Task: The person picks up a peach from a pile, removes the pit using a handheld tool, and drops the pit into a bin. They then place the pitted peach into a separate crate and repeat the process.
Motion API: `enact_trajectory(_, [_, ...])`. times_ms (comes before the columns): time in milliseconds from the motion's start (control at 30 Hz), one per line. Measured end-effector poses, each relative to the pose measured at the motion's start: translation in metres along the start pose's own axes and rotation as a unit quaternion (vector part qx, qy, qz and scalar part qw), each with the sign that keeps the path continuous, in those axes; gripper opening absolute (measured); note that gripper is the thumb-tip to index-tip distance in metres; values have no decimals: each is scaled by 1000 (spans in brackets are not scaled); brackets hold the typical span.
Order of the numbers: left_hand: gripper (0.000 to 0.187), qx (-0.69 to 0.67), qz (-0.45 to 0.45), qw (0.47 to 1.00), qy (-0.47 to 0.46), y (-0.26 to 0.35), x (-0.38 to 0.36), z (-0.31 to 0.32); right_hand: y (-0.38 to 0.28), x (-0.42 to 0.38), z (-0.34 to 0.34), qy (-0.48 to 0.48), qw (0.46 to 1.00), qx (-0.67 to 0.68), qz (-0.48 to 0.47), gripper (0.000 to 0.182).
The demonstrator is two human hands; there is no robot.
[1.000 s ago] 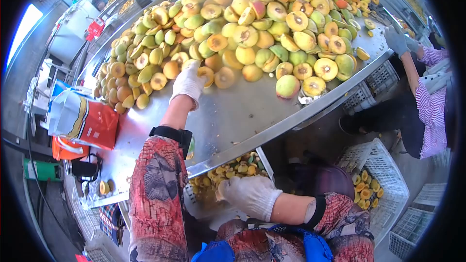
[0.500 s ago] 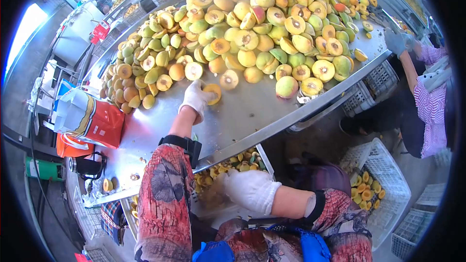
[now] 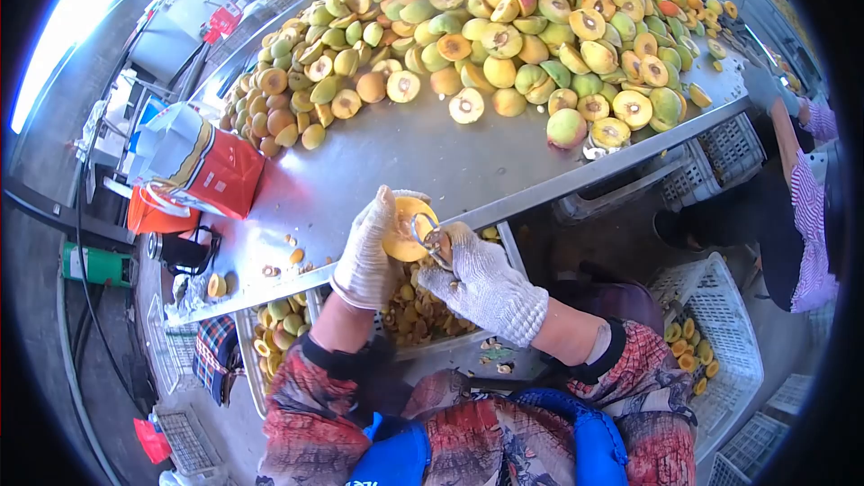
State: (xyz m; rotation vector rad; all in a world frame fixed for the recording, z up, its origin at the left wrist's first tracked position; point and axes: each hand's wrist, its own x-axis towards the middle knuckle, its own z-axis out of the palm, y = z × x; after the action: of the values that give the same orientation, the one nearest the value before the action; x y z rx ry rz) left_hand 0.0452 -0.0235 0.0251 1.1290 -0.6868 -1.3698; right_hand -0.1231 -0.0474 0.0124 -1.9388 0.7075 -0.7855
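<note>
Just in front of the table's edge, my left hand (image 3: 364,256), in a white knit glove, is closed round a yellow peach half (image 3: 398,241) with its cut face turned to the right. My right hand (image 3: 493,286), gloved too, grips a small pitting tool with a metal loop (image 3: 436,239). The loop touches the cut face near its centre. Beyond my hands, a large heap of halved peaches (image 3: 504,40) lies on the metal table (image 3: 360,157); many halves show their pits.
Below my hands sits a crate of peach pieces (image 3: 421,317). More pieces lie in a crate (image 3: 281,322) at left. A white basket (image 3: 733,333) with halves stands at right. A red bag (image 3: 225,175) rests on the table's left. A co-worker's gloved hand (image 3: 765,88) is at far right.
My left hand has drawn a peach half back from the heap to the table's edge. My right hand has risen from above the lower crate and brought the tool onto the fruit.
</note>
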Motion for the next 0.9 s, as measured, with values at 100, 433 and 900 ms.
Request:
enact_trajectory(100, [58,-123,2,991,45,-13,-9,9,11,-8,22,-82,993,-23,76,37])
enact_trajectory(433, [52,-142,48,986,77,-20,-19,14,15,-16,18,-69,994,-85,-7,36])
enact_trajectory(900, [50,53,86,987,126,-27,-31,26,29,-31,26,-82,991,-95,-37,38])
